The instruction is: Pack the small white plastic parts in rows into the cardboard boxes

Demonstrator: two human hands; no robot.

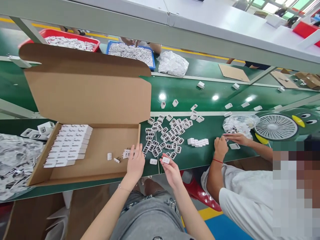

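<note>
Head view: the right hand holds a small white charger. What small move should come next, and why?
Probably carry it left into the cardboard box, next to the packed rows. The right hand pinches one charger outside the box, the left hand holds a few chargers at its front edge, and much of the box floor is bare.

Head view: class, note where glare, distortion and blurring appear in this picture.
Head view: lamp reflections glare on the green belt; the overhead shelf slants from wide-angle distortion; a pixelated block masks part of the co-worker; the chargers look sharp.
</note>
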